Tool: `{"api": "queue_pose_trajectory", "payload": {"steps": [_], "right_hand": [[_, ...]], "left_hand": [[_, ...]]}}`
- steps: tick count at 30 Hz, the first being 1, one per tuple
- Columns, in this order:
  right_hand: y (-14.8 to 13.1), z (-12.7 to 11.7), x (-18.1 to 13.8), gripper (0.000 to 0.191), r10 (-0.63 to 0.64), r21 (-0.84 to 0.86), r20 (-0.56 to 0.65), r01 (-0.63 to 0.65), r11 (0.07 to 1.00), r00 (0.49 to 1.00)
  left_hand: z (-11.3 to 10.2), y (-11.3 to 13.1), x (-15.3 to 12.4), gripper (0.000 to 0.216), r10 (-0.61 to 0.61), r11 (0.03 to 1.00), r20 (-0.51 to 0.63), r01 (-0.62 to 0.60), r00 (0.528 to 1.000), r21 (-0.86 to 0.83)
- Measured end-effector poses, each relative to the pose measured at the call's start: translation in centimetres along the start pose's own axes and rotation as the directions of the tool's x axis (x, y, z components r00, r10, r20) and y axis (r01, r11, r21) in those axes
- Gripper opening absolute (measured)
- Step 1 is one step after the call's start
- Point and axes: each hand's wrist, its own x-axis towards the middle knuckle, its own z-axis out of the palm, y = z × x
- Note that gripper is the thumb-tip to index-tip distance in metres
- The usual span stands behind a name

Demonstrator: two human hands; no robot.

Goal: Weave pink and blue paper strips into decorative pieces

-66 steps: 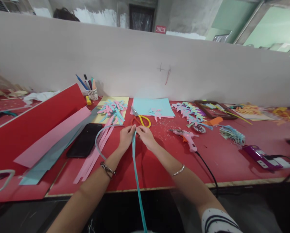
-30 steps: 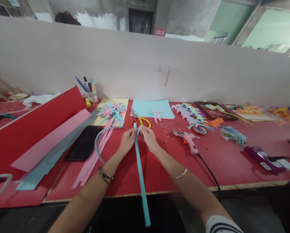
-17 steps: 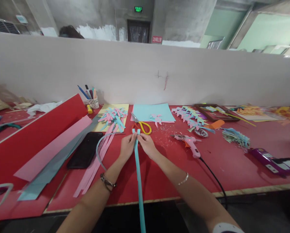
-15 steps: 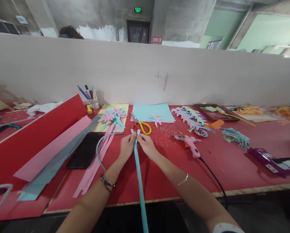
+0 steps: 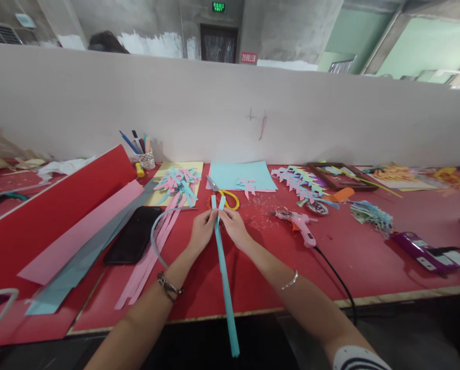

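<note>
Two upright ends of a light-blue paper strip (image 5: 222,267) poke up between my hands, pinched by the thumbs and fingers of my left hand (image 5: 202,227) and my right hand (image 5: 233,227), which nearly meet above the red table (image 5: 249,285). My fingertips cover the spot where those ends join the length below, so I can't tell whether it is one folded strip or two. The rest hangs down toward me, past the table's front edge. Just beyond, the scissors (image 5: 218,189) show their blades and yellow handle loop, but the reddish loop is partly hidden behind the strip ends and my fingers. A curved grey-blue band (image 5: 153,237) passes out of sight behind my left forearm, and its material is hard to make out. My right sleeve (image 5: 359,359) is cut off by the bottom of the view, and only the top of a person's head (image 5: 107,42) shows over the partition (image 5: 199,108). Compared with half a second ago, both ends stand taller above my fingertips, and the strip's lower tip, cut off then, is now in view. The pink hot glue gun (image 5: 298,222) lies where it was, right of my hands.
</note>
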Motion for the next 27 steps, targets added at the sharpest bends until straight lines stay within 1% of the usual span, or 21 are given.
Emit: {"api": "queue_pose_trajectory", "payload": {"steps": [7, 13, 18, 23, 27], "right_hand": [[0.16, -0.07, -0.03, 0.029, 0.002, -0.026, -0.003, -0.002, 1.000, 1.000], [0.22, -0.22, 0.05, 0.024, -0.008, -0.008, -0.061, 0.007, 1.000, 0.998], [-0.23, -0.13, -0.12, 0.024, -0.018, -0.010, -0.022, 0.017, 1.000, 1.000], [-0.21, -0.14, -0.22, 0.025, -0.015, -0.022, -0.020, 0.015, 1.000, 1.000], [-0.13, -0.15, -0.23, 0.023, -0.015, -0.006, -0.040, 0.014, 1.000, 0.999]], "left_hand": [[0.06, -0.17, -0.10, 0.034, 0.002, 1.000, -0.065, -0.003, 0.998, -0.004], [0.51, -0.03, -0.15, 0.029, 0.010, 1.000, -0.015, -0.010, 1.000, 0.000], [0.34, 0.13, -0.14, 0.028, 0.018, 1.000, -0.033, -0.018, 0.999, 0.009], [0.17, 0.05, -0.15, 0.028, 0.015, 1.000, -0.058, -0.015, 0.998, 0.011], [0.29, 0.10, -0.14, 0.027, 0.009, 1.000, -0.026, -0.009, 1.000, 0.006]]}}
